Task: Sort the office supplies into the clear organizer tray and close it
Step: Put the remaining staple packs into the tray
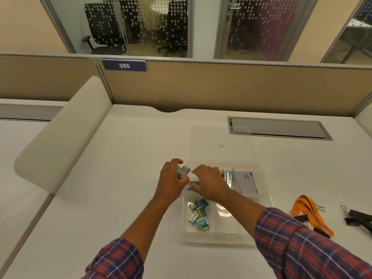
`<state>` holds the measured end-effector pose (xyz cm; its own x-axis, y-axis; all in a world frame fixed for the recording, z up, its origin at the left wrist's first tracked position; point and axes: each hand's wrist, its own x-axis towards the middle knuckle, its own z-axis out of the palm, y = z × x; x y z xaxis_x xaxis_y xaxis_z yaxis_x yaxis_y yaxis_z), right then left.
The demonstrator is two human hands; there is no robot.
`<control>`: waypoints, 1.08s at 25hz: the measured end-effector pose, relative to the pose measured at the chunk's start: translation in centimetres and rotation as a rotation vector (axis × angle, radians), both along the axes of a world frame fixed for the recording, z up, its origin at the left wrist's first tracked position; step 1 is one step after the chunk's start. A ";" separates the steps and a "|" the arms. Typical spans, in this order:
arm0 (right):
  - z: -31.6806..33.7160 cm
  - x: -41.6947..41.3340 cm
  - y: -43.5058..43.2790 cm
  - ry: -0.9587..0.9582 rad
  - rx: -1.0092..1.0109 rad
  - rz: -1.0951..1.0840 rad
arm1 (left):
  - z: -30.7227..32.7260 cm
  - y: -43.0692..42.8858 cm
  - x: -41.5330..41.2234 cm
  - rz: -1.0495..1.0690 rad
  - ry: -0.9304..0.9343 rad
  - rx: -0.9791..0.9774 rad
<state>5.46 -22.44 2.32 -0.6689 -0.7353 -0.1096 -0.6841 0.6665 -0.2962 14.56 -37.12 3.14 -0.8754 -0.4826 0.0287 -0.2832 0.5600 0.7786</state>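
Observation:
The clear organizer tray [261,195] lies on the white desk, its clear lid [221,137] flat behind it. Several small blue and yellow boxes [198,214] fill its front left compartment. A blue stapler [228,178] and a stack of white cards [247,182] sit in the back compartments. My left hand [171,181] holds a small grey and blue box [182,171] at the tray's back left corner. My right hand [209,183] hovers over the tray's left part with fingers curled beside that box; small dark items lie under it, and I cannot tell if it grips anything.
An orange lanyard [310,213] with black binder clips [302,218] lies to the right of the tray. A black lanyard [360,217] rests at the far right edge. A grey cable hatch [277,128] is set in the desk behind. A beige partition closes the back.

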 end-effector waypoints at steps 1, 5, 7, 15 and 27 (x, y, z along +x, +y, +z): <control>0.0 -0.1 0.2 0.014 -0.025 -0.013 | 0.0 0.1 -0.1 -0.023 -0.003 -0.010; 0.2 -0.6 1.9 0.104 -0.142 -0.108 | 0.1 1.3 -0.8 -0.116 -0.047 -0.111; 0.1 -0.9 3.0 0.136 -0.159 -0.146 | 0.1 2.1 -1.6 -0.173 -0.077 -0.204; -0.4 -0.1 6.2 0.234 -0.130 -0.176 | -1.5 3.9 -4.0 -0.308 -0.264 -0.488; -1.6 1.4 9.5 0.237 -0.026 -0.230 | -2.2 5.2 -2.3 -0.338 -0.263 -0.713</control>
